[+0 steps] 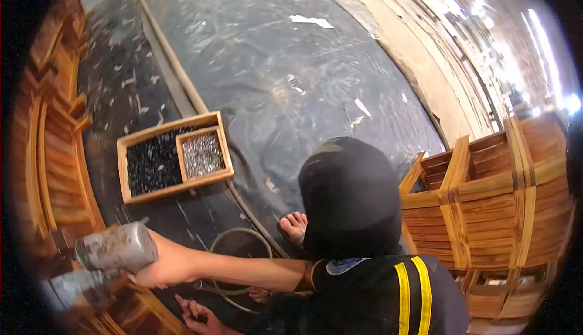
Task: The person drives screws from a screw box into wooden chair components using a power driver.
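My right hand (159, 263) reaches in from the right on a bare forearm, its fingers wrapped round a scuffed grey power tool (118, 247) with a cylindrical body. The tool's lower part is blurred over wooden slats (149, 307) at the bottom left. Below the forearm, my left hand (199, 315) is partly in view, its fingers loosely bent and apart with nothing visible between them. A wooden tray (176, 192) lies above the forearm, with black pieces in the large part and small shiny metal pieces in the inner box.
Stacked wooden crates stand at left (54, 171) and right (486, 213). A round hoop-like rim (242, 232) is behind the forearm. A hose (176, 68) crosses the dark floor sheet (255, 49). A bare foot (294, 225) shows beside a black-clothed knee (351, 195).
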Motion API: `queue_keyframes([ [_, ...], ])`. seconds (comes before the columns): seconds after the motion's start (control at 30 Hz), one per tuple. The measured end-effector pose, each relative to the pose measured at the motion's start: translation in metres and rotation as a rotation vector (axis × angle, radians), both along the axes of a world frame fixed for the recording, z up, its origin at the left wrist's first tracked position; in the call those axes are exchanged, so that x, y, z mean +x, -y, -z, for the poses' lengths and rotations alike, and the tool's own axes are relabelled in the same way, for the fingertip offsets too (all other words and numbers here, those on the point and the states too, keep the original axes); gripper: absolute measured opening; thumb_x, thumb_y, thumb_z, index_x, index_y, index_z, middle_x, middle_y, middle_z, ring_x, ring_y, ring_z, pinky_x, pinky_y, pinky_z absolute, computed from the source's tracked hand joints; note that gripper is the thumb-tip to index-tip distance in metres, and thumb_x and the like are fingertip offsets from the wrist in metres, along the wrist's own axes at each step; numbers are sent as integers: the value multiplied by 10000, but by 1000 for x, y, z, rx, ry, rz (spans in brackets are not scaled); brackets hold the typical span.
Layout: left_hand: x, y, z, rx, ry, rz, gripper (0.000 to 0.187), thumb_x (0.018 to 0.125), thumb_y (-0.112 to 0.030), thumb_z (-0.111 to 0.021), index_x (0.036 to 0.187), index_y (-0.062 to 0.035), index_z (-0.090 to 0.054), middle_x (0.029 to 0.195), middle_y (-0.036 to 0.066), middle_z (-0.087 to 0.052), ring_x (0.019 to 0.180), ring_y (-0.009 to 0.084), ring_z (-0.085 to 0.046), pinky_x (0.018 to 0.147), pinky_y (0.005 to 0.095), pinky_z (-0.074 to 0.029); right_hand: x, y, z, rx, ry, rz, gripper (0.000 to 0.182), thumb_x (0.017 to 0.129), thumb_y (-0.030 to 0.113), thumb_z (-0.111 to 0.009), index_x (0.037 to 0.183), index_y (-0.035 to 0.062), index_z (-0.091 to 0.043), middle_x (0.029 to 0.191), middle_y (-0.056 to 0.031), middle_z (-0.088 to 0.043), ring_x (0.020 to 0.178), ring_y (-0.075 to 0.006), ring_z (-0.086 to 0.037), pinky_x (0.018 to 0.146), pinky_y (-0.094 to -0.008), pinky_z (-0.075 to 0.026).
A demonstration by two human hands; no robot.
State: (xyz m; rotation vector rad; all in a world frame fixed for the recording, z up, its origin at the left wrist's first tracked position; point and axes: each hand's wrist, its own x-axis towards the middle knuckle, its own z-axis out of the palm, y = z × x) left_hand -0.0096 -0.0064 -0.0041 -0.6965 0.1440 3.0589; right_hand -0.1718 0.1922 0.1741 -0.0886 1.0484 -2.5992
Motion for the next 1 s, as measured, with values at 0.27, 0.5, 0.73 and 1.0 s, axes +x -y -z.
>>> queue_keyframes([
  [0.27,-73,8,-18,-98,-53,56,488,946,-80,-372,1406,-4,-226,908,87,-437,602,133,-344,522,261,-332,-46,-43,-52,-30,-149,75,393,633,-41,-531,1023,0,-564,713,-26,-556,530,-70,-464,424,-224,-357],
  [0.5,-127,-32,-99,-307,-66,39,469,944,-94,-401,1390,-16,-279,816,39,-380,563,101,-315,480,229,-304,-75,-76,-105,106,-251,127,417,643,-21,-545,1060,-7,-561,764,-10,-581,656,-83,-494,571,-229,-414],
  [0.73,-121,-56,-189,-538,29,-52,451,941,-107,-431,1374,-27,-332,723,-9,-324,523,69,-285,438,196,-276,-68,-119,-149,-70,-124,-48,494,718,59,-637,1194,56,-502,745,4,-572,466,-56,-456,373,-215,-364],
  [1.0,-21,-89,-267,-583,239,-380,342,950,-150,-463,1272,-36,-481,666,-23,-355,528,78,-306,432,216,-277,-2,-149,-98,69,80,-346,454,617,-96,-514,1062,-10,-538,771,-67,-559,498,-95,-473,402,-231,-371],
])
